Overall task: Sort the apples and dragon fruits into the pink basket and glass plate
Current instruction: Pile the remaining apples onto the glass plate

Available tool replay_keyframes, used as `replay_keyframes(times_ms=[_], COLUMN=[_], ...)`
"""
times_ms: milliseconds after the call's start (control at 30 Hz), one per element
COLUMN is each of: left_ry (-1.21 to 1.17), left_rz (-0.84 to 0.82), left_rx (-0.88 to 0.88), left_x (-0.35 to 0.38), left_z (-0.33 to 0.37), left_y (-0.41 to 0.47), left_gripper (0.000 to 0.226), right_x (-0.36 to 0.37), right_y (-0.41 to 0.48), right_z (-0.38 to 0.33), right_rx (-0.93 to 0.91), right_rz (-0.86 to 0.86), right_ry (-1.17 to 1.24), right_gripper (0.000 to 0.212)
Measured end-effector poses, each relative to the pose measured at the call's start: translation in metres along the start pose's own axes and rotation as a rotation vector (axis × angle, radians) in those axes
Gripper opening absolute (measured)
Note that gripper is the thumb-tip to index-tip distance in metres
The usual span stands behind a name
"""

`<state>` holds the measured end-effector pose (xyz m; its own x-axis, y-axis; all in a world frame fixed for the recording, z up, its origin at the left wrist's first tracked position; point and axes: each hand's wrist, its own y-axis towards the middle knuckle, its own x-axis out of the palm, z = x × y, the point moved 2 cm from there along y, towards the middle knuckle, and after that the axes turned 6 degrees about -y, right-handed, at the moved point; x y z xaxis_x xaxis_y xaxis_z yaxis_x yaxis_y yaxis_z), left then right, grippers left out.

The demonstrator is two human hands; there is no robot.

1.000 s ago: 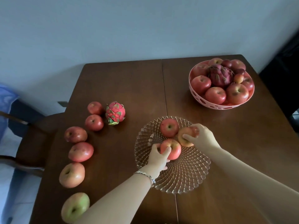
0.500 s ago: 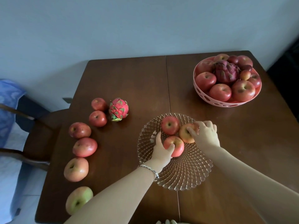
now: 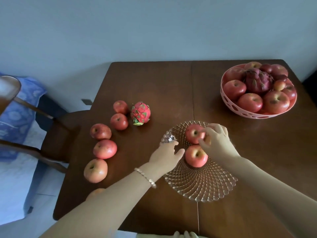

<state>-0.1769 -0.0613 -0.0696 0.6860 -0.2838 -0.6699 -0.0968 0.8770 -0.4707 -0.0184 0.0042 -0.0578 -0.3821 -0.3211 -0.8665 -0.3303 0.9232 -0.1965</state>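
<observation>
My left hand (image 3: 169, 155) lies loose and empty over the left rim of the glass plate (image 3: 200, 191). Its fingers are relaxed and the thumb is just beside the near apple (image 3: 196, 156), placed there, I judge, so the fruit cannot roll off onto the desk (image 3: 154, 83). My right hand (image 3: 217, 140) is curled round a third apple (image 3: 207, 140), tucking it against the far apple (image 3: 194, 133) so the three nest together near the plate's far side and leave the near side free. Most of that third apple is hidden under my fingers, so I cannot be sure whether it already rests on the glass. The pink basket (image 3: 240, 112) stands well apart at the far right corner, heaped with apples around a dark dragon fruit (image 3: 257, 80). A brighter dragon fruit (image 3: 140, 113) lies on the desk to the left, just beside two small apples. A row of loose apples (image 3: 105, 149) runs from there toward me, within easy reach of my left hand. With so much fruit unsorted, I reckon the job is nowhere near done.
</observation>
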Motion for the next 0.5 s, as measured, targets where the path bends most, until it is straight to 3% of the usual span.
replay_keyframes(times_ms=[100,200,300,367,500], left_ry=[0.158,0.297,0.223,0.076,-0.171], left_rz=[0.220,0.376,0.351,0.309,0.223], left_rx=[-0.008,-0.203,-0.491,-0.585,-0.505], left_x=[-0.037,-0.065,-0.079,-0.079,-0.077], left_z=[-0.048,-0.112,-0.170,-0.199,-0.227], left_y=[-0.026,-0.046,-0.061,-0.067,-0.069], left_gripper=[0.039,0.051,0.073,0.082,0.085], right_x=[0.005,0.028,0.070,0.100,0.153], right_y=[-0.007,-0.018,-0.027,-0.034,-0.055], right_z=[-0.034,-0.077,-0.120,-0.145,-0.187], right_rx=[-0.122,-0.242,-0.303,-0.302,-0.380], right_rz=[-0.048,-0.188,-0.347,-0.481,-0.681], right_ry=[0.070,0.128,0.101,0.035,-0.147], right_gripper=[0.024,0.022,0.029,0.040,0.073])
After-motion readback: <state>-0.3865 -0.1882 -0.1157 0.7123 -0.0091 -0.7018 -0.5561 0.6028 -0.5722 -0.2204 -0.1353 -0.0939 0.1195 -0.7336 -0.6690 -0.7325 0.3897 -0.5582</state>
